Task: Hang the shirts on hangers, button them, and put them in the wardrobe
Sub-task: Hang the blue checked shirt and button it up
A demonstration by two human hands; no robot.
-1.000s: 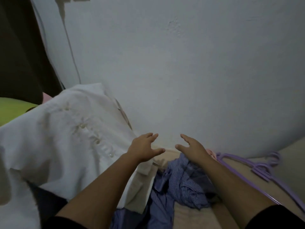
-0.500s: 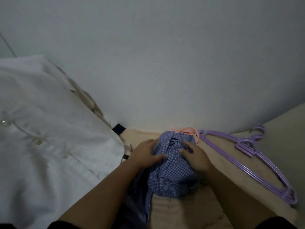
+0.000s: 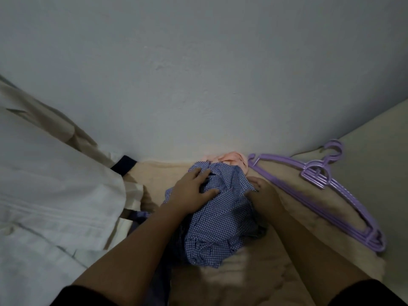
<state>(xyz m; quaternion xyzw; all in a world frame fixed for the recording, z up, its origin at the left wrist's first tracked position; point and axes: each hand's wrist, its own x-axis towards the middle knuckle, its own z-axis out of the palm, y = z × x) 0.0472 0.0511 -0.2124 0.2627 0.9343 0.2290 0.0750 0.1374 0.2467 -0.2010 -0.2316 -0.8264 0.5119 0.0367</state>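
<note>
Both hands are down on a crumpled blue-and-white checked shirt (image 3: pixel 217 221) that lies bunched on a beige bed cover (image 3: pixel 242 283) close to the pale wall (image 3: pixel 198 74). The left hand (image 3: pixel 192 191) lies on top of the heap, fingers spread and bent into the cloth, the thumb pressing into a fold, so it is taking hold of the fabric rather than merely resting there. The right hand (image 3: pixel 262 191) is at the shirt's other edge; its fingertips disappear under a raised flap of the cloth, and how firmly it holds I cannot tell, though the fingers do curl in against the fabric.

The shirt is a fine gingham, heavily wrinkled, piled in loose folds with one pointed flap, perhaps a collar or placket, sticking up between the two hands. Its lower part spills toward the person, past the wrists, and a darker stretch of it trails down under the left forearm.

Just beyond the fingertips, against the wall, sits a small wad of pink cloth (image 3: pixel 231 159), touching the far end of the shirt. Just outside the right hand lie purple plastic hangers (image 3: pixel 320 184), stacked flat on the cover, hooks pointing away. Outside the left hand, a large white shirt (image 3: pixel 44 195) spreads across the bed, with a cream garment (image 3: pixel 55 122) behind it and a small dark tab (image 3: pixel 123 164) at its edge.
</note>
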